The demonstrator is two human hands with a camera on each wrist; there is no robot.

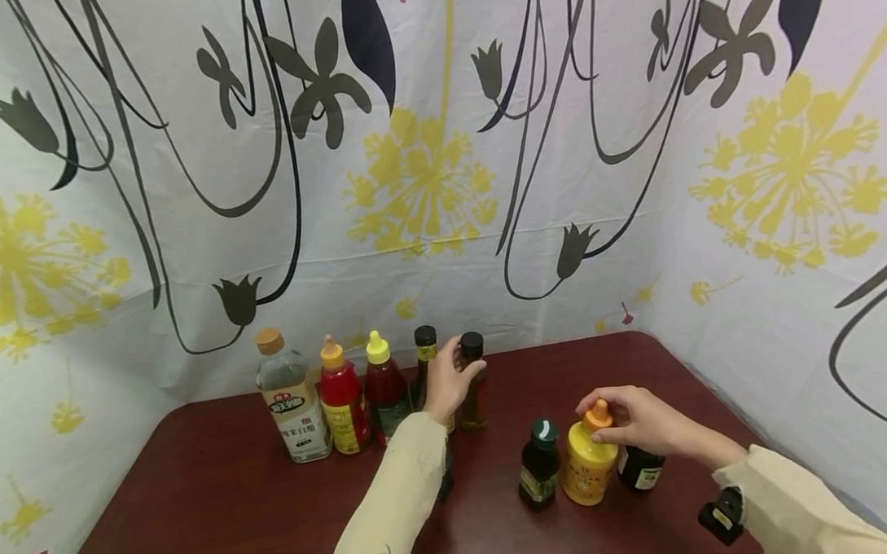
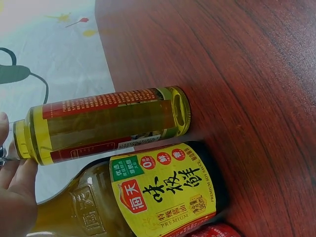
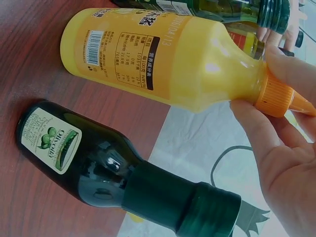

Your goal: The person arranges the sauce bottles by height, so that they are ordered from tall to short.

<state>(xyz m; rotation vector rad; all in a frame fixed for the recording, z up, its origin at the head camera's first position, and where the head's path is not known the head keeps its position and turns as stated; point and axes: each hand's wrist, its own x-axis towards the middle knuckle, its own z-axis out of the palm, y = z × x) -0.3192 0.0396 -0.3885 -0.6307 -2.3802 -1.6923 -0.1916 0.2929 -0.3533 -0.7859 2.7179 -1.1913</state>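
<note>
Right sleeve (image 1: 811, 500) nearest, 4 o'clock in head view. Right hand (image 1: 642, 421) pinches yellow squeeze bottle (image 1: 590, 472), 5 o'clock, at neck and cap; probably soft plastic, best held high. Left hand (image 1: 447, 383) grips slim oil bottle (image 1: 476, 398), near 6 o'clock, by the neck: likely glass, slick, breakable. Right wrist view shows olive-label bottle (image 3: 103, 158) with green cap (image 3: 212, 212); head view hides that cap behind the hand.

The brown bottle (image 2: 165, 190) says 海天, 味极鲜, "PREMIUM SOY SAUCE" and "380mL". The dark green bottle (image 3: 106, 158) says "Olivoila". The yellow bottle (image 3: 170, 64) has 营养成分表 and "04/13". The clear bottle (image 1: 296, 417), far left, says 白醋.
</note>
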